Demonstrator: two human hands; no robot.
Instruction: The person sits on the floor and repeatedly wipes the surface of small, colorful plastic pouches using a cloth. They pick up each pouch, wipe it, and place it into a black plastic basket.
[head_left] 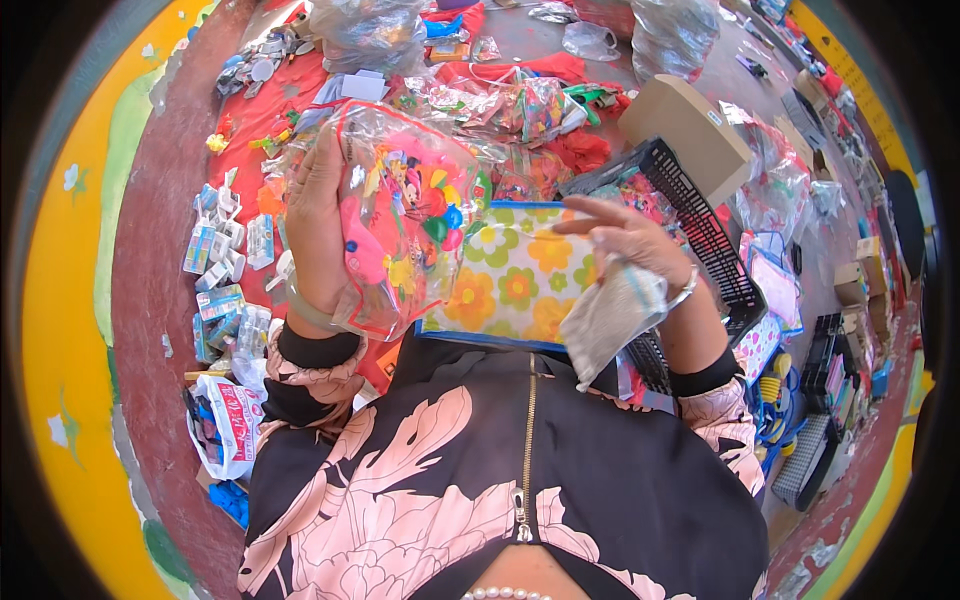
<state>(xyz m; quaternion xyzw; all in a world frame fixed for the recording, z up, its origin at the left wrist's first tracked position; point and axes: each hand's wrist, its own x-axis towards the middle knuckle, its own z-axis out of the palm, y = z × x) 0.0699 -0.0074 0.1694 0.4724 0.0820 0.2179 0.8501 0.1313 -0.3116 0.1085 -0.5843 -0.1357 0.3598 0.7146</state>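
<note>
My left hand [318, 215] grips the side of a clear plastic pouch [405, 225] with red edging, raised in front of me. Colourful small pieces and a cartoon figure show through the plastic. A pale grey cloth [617, 318] hangs from my right hand [630, 238], held in the lower fingers while the upper fingers stretch out leftward. Between my hands, a flower-patterned flat bag [520, 290] with blue trim lies across my lap, partly behind the pouch. My right fingers are over its upper right corner; whether they touch it I cannot tell.
A black plastic crate [700, 220] leans at my right, with a cardboard box [685, 130] beyond it. White boxed items [215, 240] and a white carrier bag [228, 425] lie at my left. Bagged toys [545, 110] cover the red sheet ahead.
</note>
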